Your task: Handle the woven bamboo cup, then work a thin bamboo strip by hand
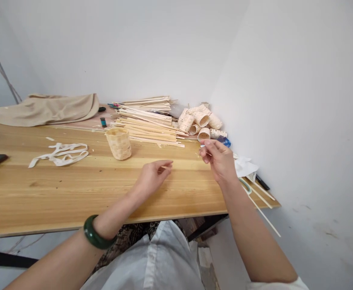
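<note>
- Can't make out print on the tiny teal spool (103, 122)
- Got left hand (152, 175) half-open over the desk (82, 193), holding nothing visible
- Got right hand (222, 162) curled, can't tell if gripping anything
- See woven basket (119, 144) standing left of and beyond left hand

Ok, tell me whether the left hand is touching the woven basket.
Apart. The head view shows it: a strip of wooden tabletop is visible between the left hand and the woven basket.
</note>
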`<state>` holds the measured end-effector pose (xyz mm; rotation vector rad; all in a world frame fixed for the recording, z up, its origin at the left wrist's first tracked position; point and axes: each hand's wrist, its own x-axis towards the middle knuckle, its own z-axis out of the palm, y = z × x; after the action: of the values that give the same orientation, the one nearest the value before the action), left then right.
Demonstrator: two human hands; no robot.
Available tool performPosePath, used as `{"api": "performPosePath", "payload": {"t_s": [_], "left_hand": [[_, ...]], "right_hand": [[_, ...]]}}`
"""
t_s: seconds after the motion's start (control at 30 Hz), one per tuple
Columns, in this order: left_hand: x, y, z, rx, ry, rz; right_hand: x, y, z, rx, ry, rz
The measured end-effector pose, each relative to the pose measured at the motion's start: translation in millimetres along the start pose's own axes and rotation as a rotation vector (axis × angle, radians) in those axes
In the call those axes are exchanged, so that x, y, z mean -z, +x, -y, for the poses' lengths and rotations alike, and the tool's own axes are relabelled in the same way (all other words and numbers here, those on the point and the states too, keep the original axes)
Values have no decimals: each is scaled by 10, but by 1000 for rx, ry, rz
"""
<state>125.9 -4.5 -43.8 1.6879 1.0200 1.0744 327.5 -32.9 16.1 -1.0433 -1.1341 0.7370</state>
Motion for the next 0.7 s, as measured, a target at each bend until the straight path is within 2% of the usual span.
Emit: {"api": "performPosePath", "payload": {"t_s": [0.1, 0.17, 0.27, 0.33, 0.4, 0.53, 0.7], "left_hand": [[7, 66, -85, -78, 26, -33], [60, 21, -124, -67, -58, -37], [177, -167, -159, 127, -355, 38], [240, -317, -183, 252, -518, 99], [276, -439, -213, 305, -605, 137], [300, -560, -237, 273, -632, 161], [342, -603, -158, 259, -481, -24]], "right_hand": [[-129, -58, -40, -28, -41, 116], [-215, -147, -76, -106, -14, 238], [-302, -297, -134, -284, 104, 433], [-341, -376, -171, -363, 175, 512], [-381, -431, -199, -392, 222, 545], [-454, -487, -203, -384, 226, 547], [-488, -513, -168, -355, 182, 539]]}}
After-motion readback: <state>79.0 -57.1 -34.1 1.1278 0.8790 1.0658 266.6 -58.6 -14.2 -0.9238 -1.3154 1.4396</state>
